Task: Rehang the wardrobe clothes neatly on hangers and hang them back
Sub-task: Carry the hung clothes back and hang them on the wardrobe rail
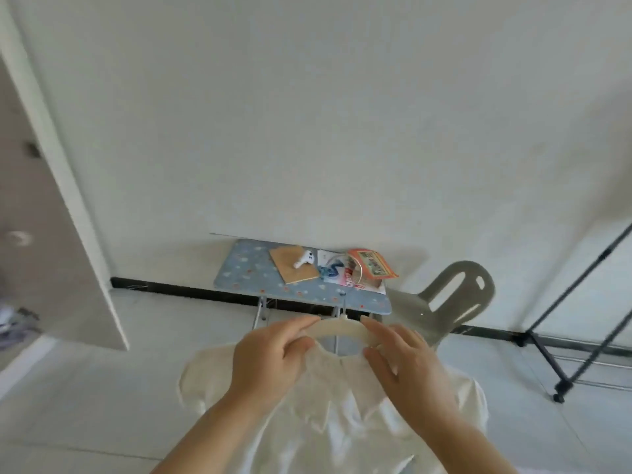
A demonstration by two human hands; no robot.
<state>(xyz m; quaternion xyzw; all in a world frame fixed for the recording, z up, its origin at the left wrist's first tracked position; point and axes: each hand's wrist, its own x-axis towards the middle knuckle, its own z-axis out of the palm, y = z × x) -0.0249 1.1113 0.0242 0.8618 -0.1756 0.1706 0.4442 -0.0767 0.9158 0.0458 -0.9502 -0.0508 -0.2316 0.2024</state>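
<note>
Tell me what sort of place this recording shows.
Probably a room in a home used for laundry or dressing: a small ironing board against a plain wall, a black garment rack at right, and both hands holding a cream blouse on a hanger.

Two bare forearms, no sleeves

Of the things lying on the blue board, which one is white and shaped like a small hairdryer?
The white gadget, lying on the tan cardboard mid-board; the rest are colourful packets to its right.
</note>
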